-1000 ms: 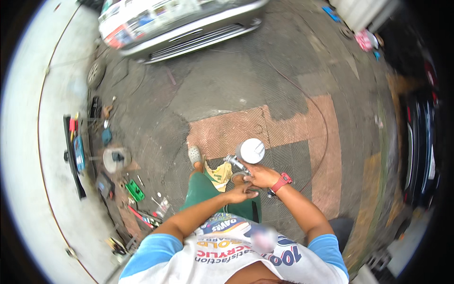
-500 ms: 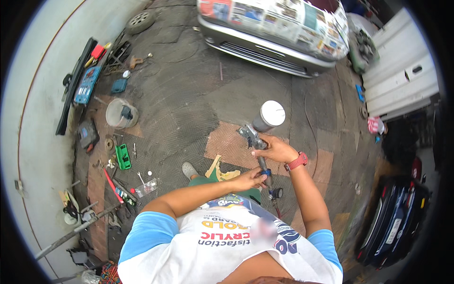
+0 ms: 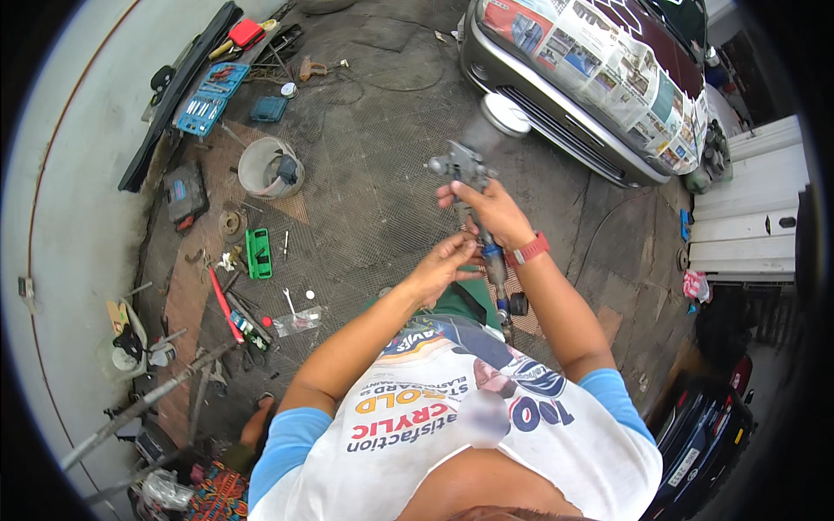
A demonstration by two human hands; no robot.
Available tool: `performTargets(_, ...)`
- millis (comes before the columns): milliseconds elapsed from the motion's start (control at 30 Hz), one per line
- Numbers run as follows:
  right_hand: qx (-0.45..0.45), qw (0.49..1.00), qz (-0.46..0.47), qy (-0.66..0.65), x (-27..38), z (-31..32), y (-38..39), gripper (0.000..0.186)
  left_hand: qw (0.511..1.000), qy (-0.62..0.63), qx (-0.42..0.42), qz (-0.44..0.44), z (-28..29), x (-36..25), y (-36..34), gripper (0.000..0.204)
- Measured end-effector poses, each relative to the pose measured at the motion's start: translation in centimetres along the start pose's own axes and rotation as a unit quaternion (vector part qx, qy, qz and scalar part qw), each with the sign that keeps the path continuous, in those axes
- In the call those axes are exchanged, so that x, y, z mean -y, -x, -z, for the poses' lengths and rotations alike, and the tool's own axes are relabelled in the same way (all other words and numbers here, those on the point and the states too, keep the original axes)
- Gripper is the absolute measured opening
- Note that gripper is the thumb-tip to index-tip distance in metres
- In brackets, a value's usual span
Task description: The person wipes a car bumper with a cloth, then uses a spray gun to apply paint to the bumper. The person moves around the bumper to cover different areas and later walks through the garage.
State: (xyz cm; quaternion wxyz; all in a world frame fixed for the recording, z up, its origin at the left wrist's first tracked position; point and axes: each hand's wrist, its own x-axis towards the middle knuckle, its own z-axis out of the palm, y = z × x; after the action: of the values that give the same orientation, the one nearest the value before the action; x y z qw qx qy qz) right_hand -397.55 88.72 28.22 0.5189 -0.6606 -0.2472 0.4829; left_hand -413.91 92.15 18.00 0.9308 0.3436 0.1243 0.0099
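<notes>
Grey metal gleams on a spray gun gripped in the right hand, whose fingers wrap it firmly, in the head view. Its white-lidded cup sits at the far end, lined up with a car bumper below taped-on newspaper at far right. The left hand has moved up from the blue fitting it was fingering half a second ago; its fingers now curl loosely beside the gun, and whether they pinch anything cannot be told. That shift suggests the right hand alone carries the gun. A green case lies open at left, near a bucket.
</notes>
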Motion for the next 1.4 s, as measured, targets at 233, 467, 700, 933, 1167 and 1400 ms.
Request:
performTargets(233, 0.039, 0.999, 0.003, 0.006, 2.5, -1.6, -15.2, 0.04, 0.995, 0.036, -0.087, -0.039, 7.5, -8.3, -6.8, 0.026)
performTargets(467, 0.097, 0.994, 0.006, 0.054, 11.3, 0.7, -31.8, 0.061, 0.984, 0.023, -0.154, -0.09, 13.9, -19.6, -17.6, 0.027)
performTargets(700, 0.097, 0.99, 0.1, 0.032, 17.3, 2.9, -46.1, 0.034, 0.979, 0.004, -0.175, -0.106, 16.7, -32.1, -27.7, 0.026)
performTargets(933, 0.057, 0.997, 0.051, 0.02, 24.4, 5.8, -59.0, 0.034, 0.988, 0.006, -0.135, -0.078, 24.4, -41.8, -38.5, 0.032)
performTargets(1167, -0.051, 0.998, 0.034, -0.013, 29.6, 9.2, -73.9, 0.035, 0.995, -0.099, -0.016, 0.02, 32.9, -56.9, -49.7, 0.031)
performTargets(1400, -0.108, 0.993, 0.026, -0.042, 36.3, 11.6, -84.2, 0.039, 0.987, -0.141, 0.043, 0.059, 39.1, -67.3, -60.8, 0.019)
